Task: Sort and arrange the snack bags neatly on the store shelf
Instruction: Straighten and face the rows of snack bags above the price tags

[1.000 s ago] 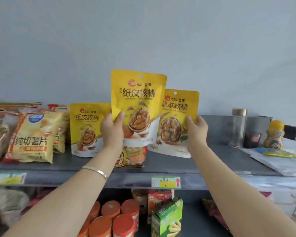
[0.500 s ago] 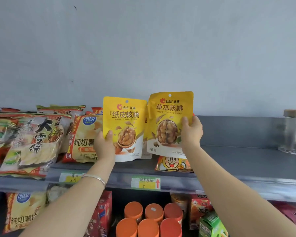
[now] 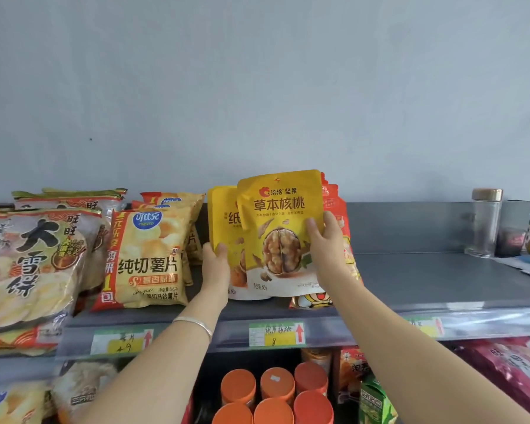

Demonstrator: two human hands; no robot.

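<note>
Glossy yellow, the flat walnut pouch (image 3: pixel 280 234) stands upright, long axis vertical, print toward the camera, on the grey metal shelf (image 3: pixel 441 280), right hand (image 3: pixel 326 249) clamped on its edge, left hand (image 3: pixel 216 267) gripping the overlapped second walnut pouch (image 3: pixel 224 228) behind, red bags (image 3: pixel 338 215) rearmost.

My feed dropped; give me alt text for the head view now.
Both hands hold yellow walnut bags upright on the grey shelf: right hand on the front bag, left hand on the bag behind. Potato chip bags stand left.
</note>
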